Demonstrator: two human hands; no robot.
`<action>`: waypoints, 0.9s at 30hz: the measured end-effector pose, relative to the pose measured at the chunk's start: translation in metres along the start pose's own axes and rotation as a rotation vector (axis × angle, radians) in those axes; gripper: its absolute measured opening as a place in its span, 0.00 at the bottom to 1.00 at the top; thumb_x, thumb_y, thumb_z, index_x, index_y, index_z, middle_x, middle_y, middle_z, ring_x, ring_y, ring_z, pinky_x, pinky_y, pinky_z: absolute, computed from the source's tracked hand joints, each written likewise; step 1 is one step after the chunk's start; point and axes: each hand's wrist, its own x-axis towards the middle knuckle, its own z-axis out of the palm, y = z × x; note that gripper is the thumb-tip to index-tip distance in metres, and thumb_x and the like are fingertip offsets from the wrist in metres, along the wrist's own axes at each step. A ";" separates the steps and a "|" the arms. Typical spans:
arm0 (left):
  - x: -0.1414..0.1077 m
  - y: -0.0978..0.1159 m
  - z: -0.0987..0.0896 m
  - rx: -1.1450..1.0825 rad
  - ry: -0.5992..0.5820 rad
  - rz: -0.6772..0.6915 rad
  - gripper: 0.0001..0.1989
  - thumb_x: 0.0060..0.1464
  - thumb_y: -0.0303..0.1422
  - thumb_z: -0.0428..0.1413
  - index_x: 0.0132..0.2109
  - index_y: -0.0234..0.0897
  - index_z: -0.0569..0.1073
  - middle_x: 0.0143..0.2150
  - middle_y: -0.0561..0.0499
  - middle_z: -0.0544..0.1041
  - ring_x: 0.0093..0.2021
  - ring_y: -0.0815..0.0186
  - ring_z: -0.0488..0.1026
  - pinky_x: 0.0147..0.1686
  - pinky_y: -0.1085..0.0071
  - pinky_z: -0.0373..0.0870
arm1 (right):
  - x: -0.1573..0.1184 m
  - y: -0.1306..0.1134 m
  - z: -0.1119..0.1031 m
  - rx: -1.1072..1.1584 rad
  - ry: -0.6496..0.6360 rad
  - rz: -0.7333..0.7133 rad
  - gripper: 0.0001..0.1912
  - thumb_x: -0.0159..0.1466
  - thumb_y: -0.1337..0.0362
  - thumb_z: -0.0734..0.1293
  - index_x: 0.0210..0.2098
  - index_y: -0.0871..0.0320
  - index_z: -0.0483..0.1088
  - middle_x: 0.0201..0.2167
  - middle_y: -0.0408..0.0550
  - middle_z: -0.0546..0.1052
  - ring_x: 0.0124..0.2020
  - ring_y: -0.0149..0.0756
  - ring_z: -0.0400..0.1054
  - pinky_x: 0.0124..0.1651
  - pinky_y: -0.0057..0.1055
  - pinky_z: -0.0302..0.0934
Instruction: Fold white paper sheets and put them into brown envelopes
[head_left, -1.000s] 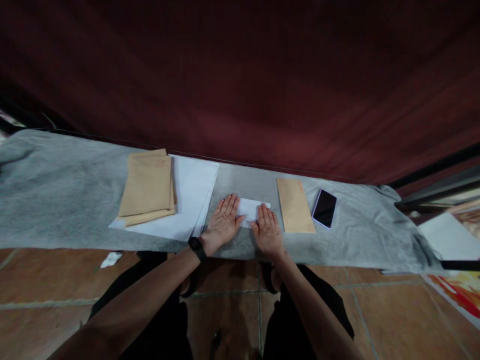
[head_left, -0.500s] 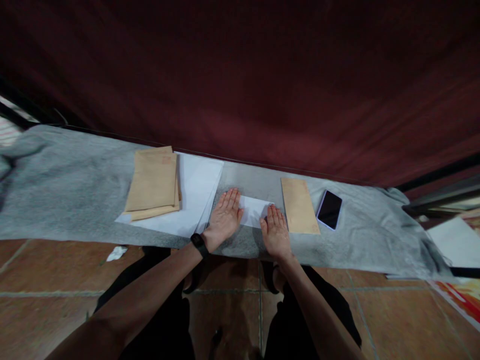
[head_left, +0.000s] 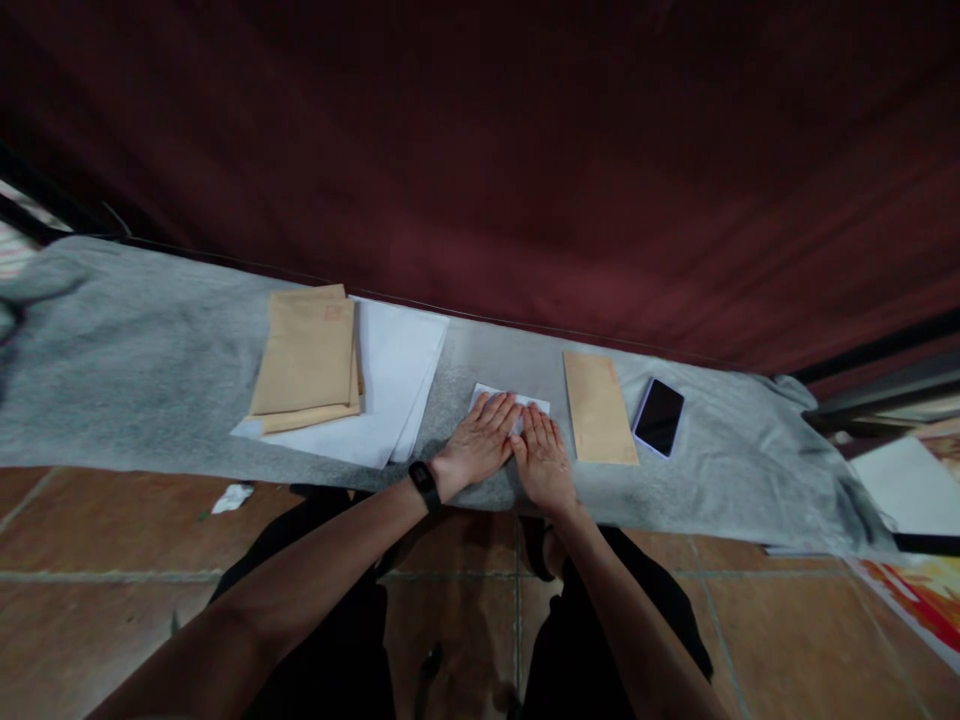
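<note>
A folded sheet of white paper (head_left: pixel 491 392) lies on the grey cloth in front of me, mostly covered by both palms. My left hand (head_left: pixel 484 440) rests flat on its left and middle part, fingers stretched out. Beside it, my right hand (head_left: pixel 545 462) lies flat over the right part, fingers extended and the thumbs close together. Neither hand grips anything. Just right of my hands is a single brown envelope (head_left: pixel 600 408). To the left, a stack of brown envelopes (head_left: pixel 304 355) sits on several white sheets (head_left: pixel 397 370).
A phone (head_left: pixel 660 417) lies right of the single envelope. The grey cloth (head_left: pixel 150 370) covers a long narrow surface, with a dark red curtain (head_left: pixel 480 170) behind it. Crumpled white tissue (head_left: pixel 232 497) is on the tiled floor. White papers (head_left: pixel 907 485) sit at the far right.
My left hand has slid right across the folded paper, from its left edge to near my right hand. My right hand has shifted slightly left and stays flat.
</note>
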 end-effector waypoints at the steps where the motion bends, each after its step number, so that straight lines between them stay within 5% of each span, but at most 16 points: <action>1: 0.000 0.000 0.000 0.000 0.000 -0.005 0.29 0.68 0.36 0.43 0.71 0.26 0.57 0.73 0.37 0.55 0.74 0.54 0.47 0.72 0.51 0.39 | 0.000 0.002 0.000 -0.003 -0.002 -0.004 0.30 0.76 0.56 0.50 0.71 0.67 0.53 0.71 0.60 0.57 0.73 0.45 0.48 0.72 0.49 0.45; 27: -0.013 -0.035 0.005 0.011 0.051 -0.316 0.32 0.68 0.39 0.40 0.71 0.21 0.52 0.73 0.33 0.52 0.74 0.53 0.47 0.71 0.54 0.48 | -0.005 0.012 0.003 -0.028 0.081 0.093 0.35 0.74 0.52 0.55 0.71 0.72 0.50 0.70 0.68 0.56 0.71 0.52 0.50 0.69 0.50 0.51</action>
